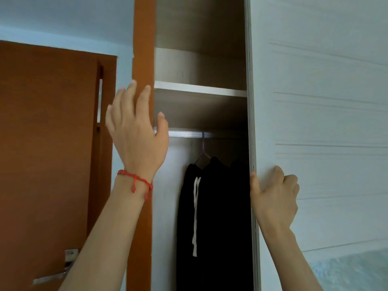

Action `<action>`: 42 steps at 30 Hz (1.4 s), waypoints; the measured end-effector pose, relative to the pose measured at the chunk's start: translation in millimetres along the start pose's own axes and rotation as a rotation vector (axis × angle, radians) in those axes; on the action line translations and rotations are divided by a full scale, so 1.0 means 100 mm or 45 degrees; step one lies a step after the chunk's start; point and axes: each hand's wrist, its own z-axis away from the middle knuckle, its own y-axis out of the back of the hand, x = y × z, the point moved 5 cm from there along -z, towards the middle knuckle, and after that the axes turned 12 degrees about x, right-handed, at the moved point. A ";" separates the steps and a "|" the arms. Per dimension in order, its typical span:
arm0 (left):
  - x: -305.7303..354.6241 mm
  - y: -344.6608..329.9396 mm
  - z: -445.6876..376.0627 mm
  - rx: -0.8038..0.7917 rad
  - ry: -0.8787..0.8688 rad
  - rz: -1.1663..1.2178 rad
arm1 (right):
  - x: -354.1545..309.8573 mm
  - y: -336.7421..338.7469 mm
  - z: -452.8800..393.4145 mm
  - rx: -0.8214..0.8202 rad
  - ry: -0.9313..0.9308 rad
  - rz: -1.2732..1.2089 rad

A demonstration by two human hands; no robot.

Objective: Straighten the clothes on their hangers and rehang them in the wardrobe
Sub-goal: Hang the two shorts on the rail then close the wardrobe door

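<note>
Nearest the camera, the right hand [274,198] is curled around the edge of the white sliding door [319,127], thumb on its rim. Raised with fingers spread and relaxed, the left hand [137,131] holds nothing, just in front of the orange-brown wardrobe frame [143,38]. Dark clothes [216,217] are seen hanging from the metal rail [184,133], one on a wire hanger [202,152]. Straightening appears not yet begun; no garment has been taken in hand.

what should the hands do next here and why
Probably slide the white sliding door further right with the right hand, whose thumb already hooks its edge. The opening is narrow, the dark clothes run behind the door, and the open left hand needs room to reach the hanger.
</note>
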 end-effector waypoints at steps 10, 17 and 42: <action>-0.48 -0.05 0.23 -0.441 0.586 0.768 | -0.66 -0.02 0.57 -0.083 0.042 -0.160; -0.53 -0.08 0.29 -0.459 0.616 0.867 | -0.96 -0.07 0.83 -0.114 0.138 -0.379; -0.57 -0.15 0.32 -0.411 0.586 0.827 | -1.18 -0.18 1.03 -0.193 0.141 -0.660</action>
